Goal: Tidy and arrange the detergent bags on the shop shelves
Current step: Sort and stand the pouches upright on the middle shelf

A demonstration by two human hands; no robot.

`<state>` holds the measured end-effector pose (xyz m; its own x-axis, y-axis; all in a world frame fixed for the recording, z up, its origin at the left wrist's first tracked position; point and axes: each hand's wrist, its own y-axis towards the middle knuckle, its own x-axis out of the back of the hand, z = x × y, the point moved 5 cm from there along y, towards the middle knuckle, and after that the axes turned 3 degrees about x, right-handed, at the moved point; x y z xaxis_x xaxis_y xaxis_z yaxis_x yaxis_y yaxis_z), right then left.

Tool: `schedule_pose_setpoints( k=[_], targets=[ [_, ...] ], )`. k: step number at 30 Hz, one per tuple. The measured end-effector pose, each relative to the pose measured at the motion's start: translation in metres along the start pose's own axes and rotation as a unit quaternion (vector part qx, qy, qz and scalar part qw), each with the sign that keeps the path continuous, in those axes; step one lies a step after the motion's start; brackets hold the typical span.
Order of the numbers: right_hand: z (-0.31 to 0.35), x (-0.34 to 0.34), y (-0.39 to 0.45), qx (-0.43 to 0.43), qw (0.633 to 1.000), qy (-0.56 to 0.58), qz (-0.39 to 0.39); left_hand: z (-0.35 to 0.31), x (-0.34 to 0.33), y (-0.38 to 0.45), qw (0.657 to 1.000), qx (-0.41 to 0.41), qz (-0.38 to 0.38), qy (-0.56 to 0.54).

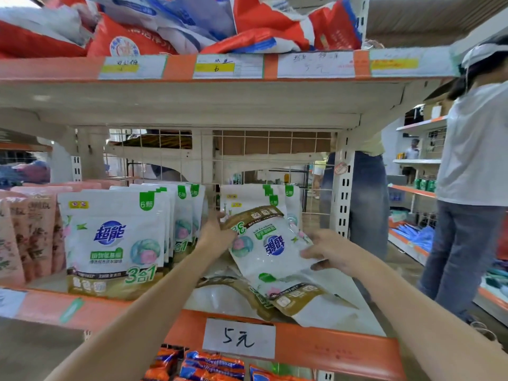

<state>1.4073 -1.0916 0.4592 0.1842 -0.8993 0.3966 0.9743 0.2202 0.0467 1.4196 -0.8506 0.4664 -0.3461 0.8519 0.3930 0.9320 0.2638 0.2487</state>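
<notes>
I hold one white detergent bag [270, 244] with a blue logo upside down over the middle shelf [330, 345]. My left hand [217, 233] grips its brown edge at the upper left. My right hand [327, 253] holds its right side. Under it several bags of the same kind [288, 295] lie flat in a loose heap. To the left a row of the same bags [115, 243] stands upright, facing front. A second upright row [258, 195] stands behind the held bag.
Pink bags [24, 235] stand at the shelf's far left. Red, white and blue bags [192, 23] are heaped on the top shelf. Orange packets [209, 365] sit on the shelf below. A person in a white shirt [472, 171] stands at the right, another [357, 193] behind the upright.
</notes>
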Motion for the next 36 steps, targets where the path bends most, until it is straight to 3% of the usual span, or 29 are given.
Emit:
schedule_pose_setpoints(
  k=[2,5,7,10,12,14,17,20,22,24,28,30,31,33,34,36],
  targets=[
    [0.016,0.015,0.0,0.076,0.995,-0.033,-0.061,0.001,0.002,0.002,0.999,-0.016,0.009,0.035],
    [0.057,0.027,0.0,0.181,0.965,-0.16,-0.101,-0.021,0.002,0.004,0.991,-0.118,0.007,0.069],
    [0.086,0.024,0.002,0.237,0.934,-0.244,-0.109,-0.04,0.0,0.002,0.986,-0.164,0.035,0.016],
    [0.11,0.022,0.004,0.276,0.911,-0.26,-0.161,-0.052,0.006,0.006,0.983,-0.125,0.027,-0.131],
    [0.099,0.023,0.009,0.24,0.945,-0.164,-0.148,-0.038,0.011,0.013,0.974,-0.07,-0.033,-0.212],
    [0.076,0.016,0.013,0.164,0.972,-0.134,-0.1,-0.016,0.011,0.013,0.944,0.001,-0.055,-0.325],
    [0.038,0.01,0.019,0.059,0.981,-0.171,-0.076,0.005,0.003,0.01,0.894,0.07,-0.05,-0.439],
    [0.009,-0.001,0.022,-0.018,0.99,-0.117,-0.07,0.003,0.0,0.007,0.879,0.084,-0.052,-0.467],
    [-0.002,-0.01,0.027,-0.027,0.998,0.002,-0.062,-0.001,-0.002,0.008,0.901,0.078,-0.042,-0.425],
    [0.002,-0.01,0.031,0.018,0.992,0.069,-0.107,-0.004,0.003,0.009,0.936,0.053,-0.042,-0.346],
    [0.04,0.012,0.034,0.164,0.95,-0.013,-0.266,-0.002,0.018,0.017,0.979,0.016,-0.046,-0.198],
    [0.058,0.013,0.03,0.22,0.942,0.04,-0.252,0.0,0.02,0.018,0.995,0.002,-0.04,-0.089],
    [0.063,0.01,0.027,0.225,0.946,0.058,-0.227,0.003,0.017,0.017,1.0,-0.001,-0.009,0.018],
    [0.055,0.001,0.024,0.17,0.969,0.035,-0.178,0.008,0.008,0.006,0.972,-0.001,0.084,0.219],
    [0.045,-0.004,0.024,0.119,0.981,-0.009,-0.156,0.011,0.004,0.002,0.958,-0.002,0.12,0.26],
    [0.019,-0.017,0.024,0.004,0.991,-0.113,-0.078,0.017,0.002,0.0,0.96,0.016,0.154,0.234]
  ],
)
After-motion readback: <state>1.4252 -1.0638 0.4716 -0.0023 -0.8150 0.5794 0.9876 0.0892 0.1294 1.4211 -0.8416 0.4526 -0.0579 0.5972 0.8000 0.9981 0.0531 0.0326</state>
